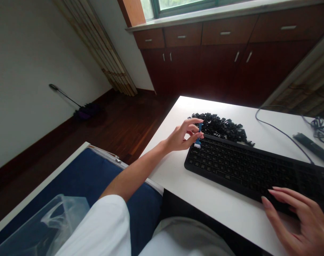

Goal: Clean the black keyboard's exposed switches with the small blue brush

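Note:
My left hand (183, 138) pinches a small blue brush (198, 141) by its handle. The brush's white bristles point down over the far left corner of a black keyboard (231, 161), whose keycaps are off. Whether the bristles touch the keyboard I cannot tell. Behind the keyboard lies a heap of loose black keycaps (220, 126), close to the left fingers. Over the keyboard's front edge, toward the right, my right hand (303, 217) rests with its thumb and fingers apart, holding nothing.
The white table (162, 160) carries a dark cable (281, 131) and a black bar-shaped object (312, 148) at the right. Left of the table is a blue padded surface (97, 174) with a clear plastic bag (63, 217). Wooden cabinets (194, 67) stand beyond.

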Action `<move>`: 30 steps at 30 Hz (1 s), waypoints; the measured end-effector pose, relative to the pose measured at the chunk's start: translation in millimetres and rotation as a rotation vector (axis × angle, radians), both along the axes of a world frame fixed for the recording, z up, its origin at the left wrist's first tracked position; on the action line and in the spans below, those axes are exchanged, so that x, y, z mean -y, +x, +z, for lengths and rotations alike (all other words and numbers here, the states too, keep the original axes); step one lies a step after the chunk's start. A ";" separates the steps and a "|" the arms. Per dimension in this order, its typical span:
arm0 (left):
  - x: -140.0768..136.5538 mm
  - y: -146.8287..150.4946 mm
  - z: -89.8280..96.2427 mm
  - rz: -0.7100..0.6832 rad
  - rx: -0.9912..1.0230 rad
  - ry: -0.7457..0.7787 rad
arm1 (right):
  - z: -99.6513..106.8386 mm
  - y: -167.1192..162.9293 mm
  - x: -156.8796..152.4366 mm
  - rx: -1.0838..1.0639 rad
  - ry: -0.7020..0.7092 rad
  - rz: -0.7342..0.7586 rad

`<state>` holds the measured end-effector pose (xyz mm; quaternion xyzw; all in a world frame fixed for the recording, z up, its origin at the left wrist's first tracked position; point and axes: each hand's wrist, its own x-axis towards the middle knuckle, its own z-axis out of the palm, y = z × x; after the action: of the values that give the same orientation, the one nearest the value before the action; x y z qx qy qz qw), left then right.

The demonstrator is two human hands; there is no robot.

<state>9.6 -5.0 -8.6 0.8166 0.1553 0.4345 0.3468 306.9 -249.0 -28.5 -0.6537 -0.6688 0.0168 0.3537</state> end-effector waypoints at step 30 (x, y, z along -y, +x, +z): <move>-8.4 -13.4 10.9 -0.091 -0.111 -0.150 | 0.6 0.5 -3.2 0.018 0.013 0.015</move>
<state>-3.8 3.4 2.3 0.8174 0.1690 0.3593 0.4174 307.4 -245.8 -27.9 -0.6463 -0.6770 0.0094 0.3519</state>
